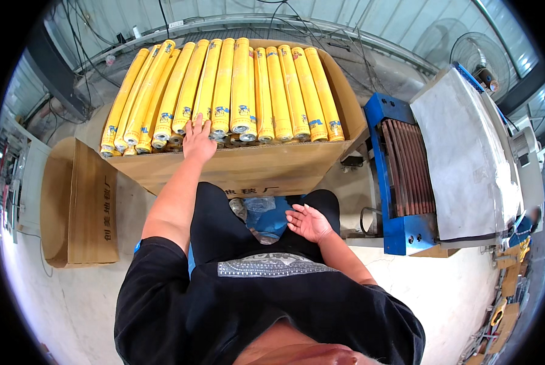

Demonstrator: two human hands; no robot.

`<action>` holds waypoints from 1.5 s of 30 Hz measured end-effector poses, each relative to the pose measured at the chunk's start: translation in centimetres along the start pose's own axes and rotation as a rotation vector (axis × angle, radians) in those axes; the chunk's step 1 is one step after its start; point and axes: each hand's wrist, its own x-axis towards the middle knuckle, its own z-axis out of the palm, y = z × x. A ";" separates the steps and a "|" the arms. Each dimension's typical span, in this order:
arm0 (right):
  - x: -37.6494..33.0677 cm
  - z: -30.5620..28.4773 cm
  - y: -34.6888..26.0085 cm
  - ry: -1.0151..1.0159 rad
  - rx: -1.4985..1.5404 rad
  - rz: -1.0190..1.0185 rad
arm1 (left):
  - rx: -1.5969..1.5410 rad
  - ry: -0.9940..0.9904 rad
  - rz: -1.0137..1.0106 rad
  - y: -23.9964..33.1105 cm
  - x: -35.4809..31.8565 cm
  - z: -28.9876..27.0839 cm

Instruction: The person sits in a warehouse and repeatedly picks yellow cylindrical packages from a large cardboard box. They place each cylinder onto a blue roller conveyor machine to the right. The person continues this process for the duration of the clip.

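Observation:
A large cardboard box (pixel 278 164) stands in front of my knees, filled with long yellow-wrapped rolls (pixel 224 85) with blue print near their close ends. The rolls lie side by side in a top layer, with more roll ends showing beneath. My left hand (pixel 200 141) reaches over the box's near edge, fingers spread and resting at the near ends of the middle rolls. It does not grip any of them. Above my right thigh, my right hand (pixel 309 223) is palm up with its fingers loosely extended, holding nothing.
To the right stands a blue-framed machine (pixel 401 234) with brown bars and a grey-white cover (pixel 461 152). A fan (pixel 482 64) is behind it. An upright cardboard box (pixel 93 207) stands at the left. Cables (pixel 84 55) hang along the back wall.

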 end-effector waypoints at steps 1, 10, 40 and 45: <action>0.0 0.0 0.0 0.000 0.001 0.002 | -0.003 -0.002 -0.001 0.0 0.0 0.0; 0.0 -0.2 -0.1 0.011 0.003 0.008 | -0.016 0.003 -0.002 0.2 -0.2 -0.1; -12.9 2.5 -15.2 -0.003 0.693 -1.245 | -0.048 0.051 0.010 -0.1 0.1 0.3; -12.6 3.4 -15.1 0.105 0.791 -1.239 | -0.013 0.018 -0.003 0.1 0.0 -0.1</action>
